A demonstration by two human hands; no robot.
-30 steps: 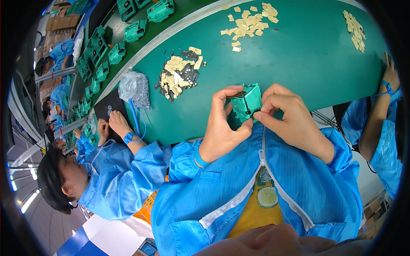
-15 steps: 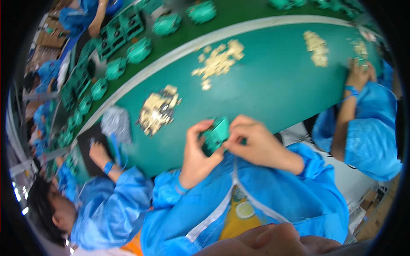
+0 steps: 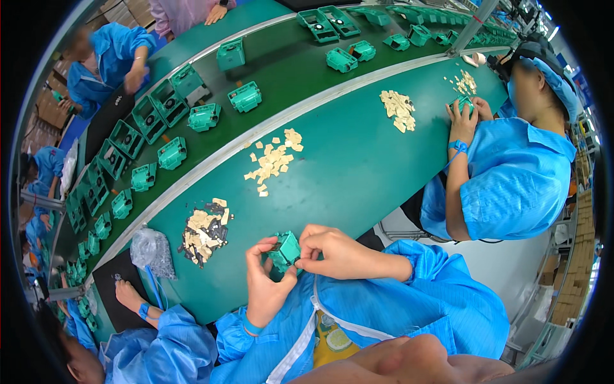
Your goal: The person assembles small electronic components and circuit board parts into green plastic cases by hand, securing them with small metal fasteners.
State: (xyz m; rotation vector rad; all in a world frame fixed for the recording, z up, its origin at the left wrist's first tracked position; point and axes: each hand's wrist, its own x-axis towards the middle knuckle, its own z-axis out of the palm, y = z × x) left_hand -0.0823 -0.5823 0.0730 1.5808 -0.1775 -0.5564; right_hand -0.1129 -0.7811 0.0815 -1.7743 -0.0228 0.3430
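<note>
A small green plastic housing (image 3: 284,251) is held near the table's front edge. My left hand (image 3: 266,281) grips it from the left, fingers along its far side and thumb at its lower edge. On the other side, my right hand (image 3: 332,252) has thumb and fingertips pinched together against the housing's right edge. Whether a small part sits in that pinch is hidden. Ahead and left of my hands lies a pile of cream and black small pieces (image 3: 206,233). Farther off is a scattered heap of cream flat pieces (image 3: 274,160).
Beyond a metal rail (image 3: 256,131), a dark green conveyor (image 3: 275,89) carries several green housings and open boxes. A clear plastic bag (image 3: 152,253) lies at left by a co-worker's hand (image 3: 130,296). At right another co-worker (image 3: 505,166) handles a green part near cream piles (image 3: 398,110).
The view has swung, so my hands and the table piles sit lower and farther left in the picture. My left hand still grips the housing, with my right fingers at its edge.
</note>
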